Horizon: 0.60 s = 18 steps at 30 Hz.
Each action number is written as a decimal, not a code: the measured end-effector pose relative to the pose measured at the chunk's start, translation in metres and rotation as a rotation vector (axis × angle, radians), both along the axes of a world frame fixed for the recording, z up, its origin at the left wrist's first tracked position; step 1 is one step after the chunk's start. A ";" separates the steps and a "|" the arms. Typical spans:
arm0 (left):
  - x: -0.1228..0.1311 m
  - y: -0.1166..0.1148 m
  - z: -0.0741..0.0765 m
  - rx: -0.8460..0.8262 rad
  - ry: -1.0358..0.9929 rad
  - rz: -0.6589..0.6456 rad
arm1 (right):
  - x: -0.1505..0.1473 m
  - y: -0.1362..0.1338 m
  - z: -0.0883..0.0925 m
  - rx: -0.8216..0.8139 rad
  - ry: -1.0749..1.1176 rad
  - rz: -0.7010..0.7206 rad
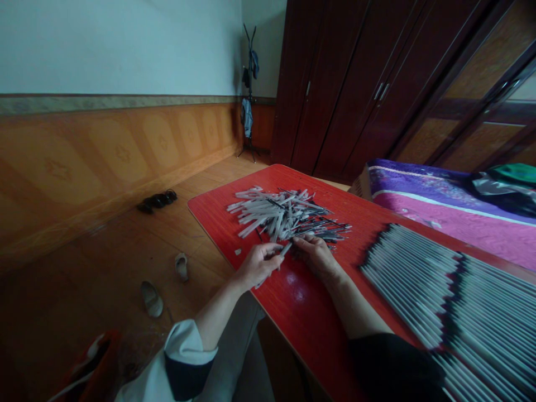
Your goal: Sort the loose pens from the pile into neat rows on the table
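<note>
My left hand (260, 264) is closed on a thin whitish tube (285, 249), which slants up to the right out of its fingers. Close by on the right, my right hand (315, 254) has its fingertips pinched together near the tube's upper end; what they grip is too small and blurred to name. Just beyond both hands lies a loose pile of whitish translucent tubes (259, 209). Thin dark rods (322, 228) are mixed in, mostly on the pile's right side. All of this is on a red table (218, 204).
Neat rows of slim pale sticks with black ends (410, 279) cover the table's right part. A small white scrap (238, 252) lies near its left edge. Shoes (151, 298) are on the floor at left. A bed (419, 195) adjoins the table's far side, before dark wardrobes (335, 84).
</note>
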<state>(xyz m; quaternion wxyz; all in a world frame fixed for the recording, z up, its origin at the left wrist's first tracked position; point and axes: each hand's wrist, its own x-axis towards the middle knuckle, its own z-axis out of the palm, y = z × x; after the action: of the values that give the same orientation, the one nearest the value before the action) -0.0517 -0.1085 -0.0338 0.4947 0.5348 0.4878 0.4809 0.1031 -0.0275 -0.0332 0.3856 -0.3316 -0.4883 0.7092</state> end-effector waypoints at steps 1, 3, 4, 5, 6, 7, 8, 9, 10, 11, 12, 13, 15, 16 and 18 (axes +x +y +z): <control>0.000 0.000 0.000 0.000 0.000 -0.001 | 0.000 0.000 0.000 0.003 -0.013 -0.007; 0.000 0.000 0.000 -0.001 -0.002 -0.002 | -0.001 0.000 0.000 -0.006 -0.013 -0.018; 0.000 0.000 0.000 -0.002 -0.003 -0.003 | -0.001 -0.001 0.000 -0.014 -0.001 -0.019; 0.000 0.000 0.000 -0.002 -0.004 -0.004 | -0.001 -0.001 0.000 -0.019 0.013 -0.015; 0.000 0.000 0.000 -0.003 -0.004 -0.005 | -0.001 -0.001 0.000 -0.021 0.023 -0.009; 0.000 0.000 0.001 -0.003 -0.003 -0.006 | -0.001 -0.001 0.000 -0.017 0.024 -0.005; 0.000 0.000 0.001 -0.002 -0.002 -0.007 | -0.001 0.000 -0.001 -0.009 0.015 -0.003; 0.000 0.000 0.001 -0.001 -0.001 -0.008 | -0.001 0.000 -0.001 0.000 0.000 -0.003; 0.000 0.000 0.001 0.001 -0.001 -0.009 | -0.001 0.000 -0.001 0.007 -0.014 -0.005; 0.000 0.000 0.001 0.003 0.000 -0.010 | -0.001 0.001 -0.001 0.007 -0.018 -0.008; 0.000 0.000 0.000 0.005 0.000 -0.009 | -0.001 0.001 -0.002 0.003 -0.013 -0.011; 0.000 0.000 0.000 0.006 0.000 -0.008 | -0.001 0.001 -0.001 -0.004 -0.002 -0.008; 0.000 0.000 -0.001 0.003 0.003 -0.002 | 0.000 0.001 -0.001 -0.016 0.014 0.010; 0.000 0.001 -0.001 -0.001 0.006 0.002 | 0.000 0.001 -0.001 -0.015 0.013 0.018; 0.000 0.001 -0.002 -0.005 0.007 0.006 | 0.000 0.001 -0.001 -0.003 -0.016 0.021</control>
<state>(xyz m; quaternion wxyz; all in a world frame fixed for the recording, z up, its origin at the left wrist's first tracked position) -0.0520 -0.1079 -0.0353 0.4927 0.5339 0.4925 0.4793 0.1029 -0.0266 -0.0345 0.3738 -0.3325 -0.4937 0.7114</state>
